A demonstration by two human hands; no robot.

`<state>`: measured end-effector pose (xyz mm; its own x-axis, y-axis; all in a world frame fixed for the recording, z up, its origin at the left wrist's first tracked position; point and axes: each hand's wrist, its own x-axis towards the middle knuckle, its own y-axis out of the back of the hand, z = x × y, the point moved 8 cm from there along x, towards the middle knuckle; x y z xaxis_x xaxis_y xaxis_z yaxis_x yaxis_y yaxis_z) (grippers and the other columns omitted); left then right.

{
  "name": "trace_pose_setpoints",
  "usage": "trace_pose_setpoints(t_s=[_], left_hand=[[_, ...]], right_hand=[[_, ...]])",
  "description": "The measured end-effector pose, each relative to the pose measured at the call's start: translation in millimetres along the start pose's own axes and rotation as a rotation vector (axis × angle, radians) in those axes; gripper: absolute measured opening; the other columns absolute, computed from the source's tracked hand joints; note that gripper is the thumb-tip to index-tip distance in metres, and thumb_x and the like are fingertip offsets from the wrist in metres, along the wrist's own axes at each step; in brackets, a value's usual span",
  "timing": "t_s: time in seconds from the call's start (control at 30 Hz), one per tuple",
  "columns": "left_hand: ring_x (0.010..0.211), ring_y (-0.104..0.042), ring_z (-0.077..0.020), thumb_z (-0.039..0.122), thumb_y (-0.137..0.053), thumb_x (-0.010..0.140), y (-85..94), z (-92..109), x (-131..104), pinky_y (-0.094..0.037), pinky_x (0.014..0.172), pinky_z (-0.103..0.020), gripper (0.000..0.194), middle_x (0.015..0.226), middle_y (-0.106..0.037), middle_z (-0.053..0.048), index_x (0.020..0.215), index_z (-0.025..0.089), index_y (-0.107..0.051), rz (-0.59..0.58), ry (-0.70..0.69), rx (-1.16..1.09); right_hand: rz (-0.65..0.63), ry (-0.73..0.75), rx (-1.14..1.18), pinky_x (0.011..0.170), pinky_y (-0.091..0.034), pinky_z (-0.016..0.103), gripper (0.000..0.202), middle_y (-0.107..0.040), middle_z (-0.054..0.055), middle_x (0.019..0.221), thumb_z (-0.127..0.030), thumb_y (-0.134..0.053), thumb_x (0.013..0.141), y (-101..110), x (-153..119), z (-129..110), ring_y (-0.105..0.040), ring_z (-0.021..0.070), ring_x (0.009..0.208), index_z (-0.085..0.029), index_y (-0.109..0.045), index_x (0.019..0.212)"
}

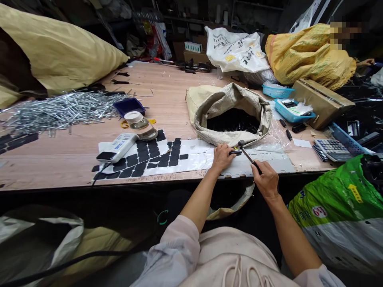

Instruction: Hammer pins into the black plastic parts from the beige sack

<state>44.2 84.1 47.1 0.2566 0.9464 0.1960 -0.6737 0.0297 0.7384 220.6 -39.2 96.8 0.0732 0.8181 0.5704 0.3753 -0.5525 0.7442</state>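
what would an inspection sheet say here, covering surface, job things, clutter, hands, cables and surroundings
Surface: wood-look table; white sheet along the front, patterned with black squares at left.
Job's things: hammer, small black part; open sack of dark contents just beyond.
Clutter: heap of metal rods at left; calculator and blue baskets at right.
Hands: left hand holds the black part; right hand grips the hammer's handle.
Cables: thin one from the white device to the front edge; thick black line at lower left, possibly a cable.
Surroundings: yellow sack behind, green bag at right.
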Motion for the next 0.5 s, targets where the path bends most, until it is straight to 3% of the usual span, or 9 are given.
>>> trace_pose_setpoints(t_s=[0.1, 0.3, 0.43, 0.5], left_hand=[[0.118, -0.05, -0.0286, 0.03, -0.071, 0.093, 0.1, 0.3, -0.1, -0.038, 0.104, -0.045, 0.018, 0.11, -0.065, -0.006, 0.109, 0.026, -0.077, -0.008, 0.014, 0.012], [0.118, -0.05, -0.0286, 0.028, -0.073, 0.091, 0.3, 1.5, -0.1, -0.036, 0.107, -0.045, 0.017, 0.112, -0.067, -0.006, 0.107, 0.026, -0.078, -0.011, 0.023, 0.01], [0.119, -0.05, -0.0288, 0.028, -0.071, 0.093, 0.7, 2.2, -1.3, -0.037, 0.107, -0.045, 0.016, 0.112, -0.067, -0.006, 0.107, 0.026, -0.076, -0.01, 0.015, 0.009], [0.119, -0.05, -0.0288, 0.028, -0.07, 0.093, 1.2, 2.8, -2.5, -0.037, 0.107, -0.045, 0.015, 0.112, -0.066, -0.006, 0.107, 0.025, -0.076, -0.006, 0.008, 0.021]], right_hand=[[0.045, 0.011, -0.009, 0.076, -0.048, 0.029, 0.029, -0.076, 0.009, 0.093, -0.036, -0.056, 0.101, 4.1, -2.0, 0.8, -0.07, 0.0226, 0.087, -0.02, -0.078, 0.111], [-0.032, -0.086, 0.002, 0.071, -0.048, 0.03, 0.028, -0.075, 0.007, 0.088, -0.037, -0.057, 0.097, -5.7, -6.3, 17.0, -0.069, 0.0221, 0.08, -0.022, -0.08, 0.105], [-0.038, -0.269, 0.291, 0.077, -0.053, 0.034, 0.032, -0.076, 0.009, 0.091, -0.044, -0.061, 0.091, -18.4, 21.5, 31.8, -0.07, 0.0242, 0.085, -0.02, -0.079, 0.101], [-0.073, -0.456, 0.518, 0.063, -0.054, 0.031, 0.038, -0.074, 0.007, 0.082, -0.051, -0.063, 0.087, -36.0, 34.9, 43.4, -0.067, 0.0208, 0.07, -0.018, -0.078, 0.099]])
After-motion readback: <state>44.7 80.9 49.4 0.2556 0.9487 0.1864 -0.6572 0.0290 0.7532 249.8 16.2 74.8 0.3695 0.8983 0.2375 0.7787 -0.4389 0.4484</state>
